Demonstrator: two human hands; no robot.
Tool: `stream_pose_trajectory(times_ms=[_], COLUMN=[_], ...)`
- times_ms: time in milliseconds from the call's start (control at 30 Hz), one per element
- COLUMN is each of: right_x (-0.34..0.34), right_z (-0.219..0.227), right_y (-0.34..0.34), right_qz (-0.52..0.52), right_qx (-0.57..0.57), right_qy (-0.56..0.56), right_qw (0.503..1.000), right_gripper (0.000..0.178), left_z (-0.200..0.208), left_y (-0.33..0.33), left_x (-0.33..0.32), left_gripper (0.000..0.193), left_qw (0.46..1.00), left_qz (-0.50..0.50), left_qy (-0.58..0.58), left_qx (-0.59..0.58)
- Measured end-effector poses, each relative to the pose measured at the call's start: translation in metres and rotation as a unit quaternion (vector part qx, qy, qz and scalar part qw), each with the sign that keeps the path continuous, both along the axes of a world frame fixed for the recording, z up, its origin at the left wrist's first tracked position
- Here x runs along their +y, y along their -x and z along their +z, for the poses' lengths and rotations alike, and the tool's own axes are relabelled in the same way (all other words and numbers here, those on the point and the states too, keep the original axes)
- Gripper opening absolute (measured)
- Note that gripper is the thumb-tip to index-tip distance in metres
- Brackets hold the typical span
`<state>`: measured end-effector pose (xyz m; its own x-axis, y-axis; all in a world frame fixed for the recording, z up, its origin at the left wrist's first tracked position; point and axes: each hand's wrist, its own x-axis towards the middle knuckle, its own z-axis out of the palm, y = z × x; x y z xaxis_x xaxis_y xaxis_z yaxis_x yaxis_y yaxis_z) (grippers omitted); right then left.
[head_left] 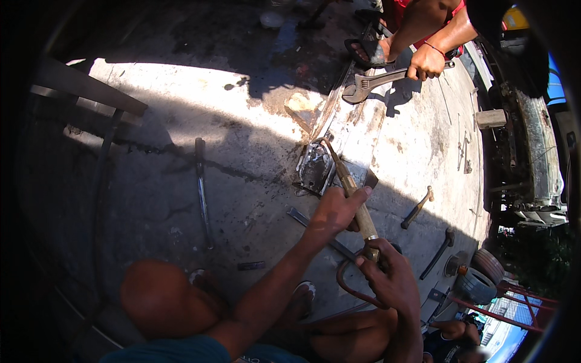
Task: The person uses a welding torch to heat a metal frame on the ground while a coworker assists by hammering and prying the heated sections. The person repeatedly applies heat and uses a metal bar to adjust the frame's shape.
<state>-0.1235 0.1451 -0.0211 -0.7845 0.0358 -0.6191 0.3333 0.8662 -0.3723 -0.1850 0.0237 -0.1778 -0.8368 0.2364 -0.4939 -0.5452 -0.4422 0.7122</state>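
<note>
Both my hands grip a brass-coloured gas torch (365, 222) with a thin bent nozzle. My left hand (336, 209) is wrapped round its middle, the thumb lying along the body. My right hand (392, 273) closes round the rear end, by the valve, where a reddish hose (344, 281) loops down. The nozzle tip is over the near end of a long, scuffed metal beam (358, 136), at a dark, rounded bracket (316, 169). Whether it touches cannot be made out, and I see no flame.
Across from me, a co-worker's hand (427, 62) holds a large adjustable wrench (358, 91) over the beam. A metal bar (201, 187) lies left on the concrete. Hammers (417, 209) (439, 253) lie to the right, near tyres (475, 284). Another person (451, 339) is at lower right.
</note>
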Motion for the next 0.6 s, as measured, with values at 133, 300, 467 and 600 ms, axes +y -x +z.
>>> stream_pose_trajectory(times_ms=[133,300,467,600], right_x=[-0.0027,-0.0024,-0.0080,-0.0099], right_z=[0.0002,-0.0003,0.0031,0.0015], right_y=[0.0017,0.0006,0.0013,0.0028], right_qz=[0.006,0.011,0.021,0.016], right_qx=[-0.001,0.004,0.010,0.003], right_qy=[-0.001,-0.005,-0.014,-0.004], right_qw=[1.000,1.000,1.000,1.000], right_gripper=[0.035,0.035,0.035,0.035], left_z=[-0.0027,-0.0027,-0.0051,-0.0078], left_y=[-0.0002,0.0000,-0.0004,0.0007], left_x=[0.0008,-0.0026,-0.0002,-0.0005], left_gripper=[0.057,0.056,0.055,0.054], left_qw=[1.000,1.000,1.000,0.999], left_qz=[0.017,0.000,0.016,0.019], left_qy=[-0.010,0.006,-0.012,-0.027], left_qx=[0.005,0.018,0.012,0.005])
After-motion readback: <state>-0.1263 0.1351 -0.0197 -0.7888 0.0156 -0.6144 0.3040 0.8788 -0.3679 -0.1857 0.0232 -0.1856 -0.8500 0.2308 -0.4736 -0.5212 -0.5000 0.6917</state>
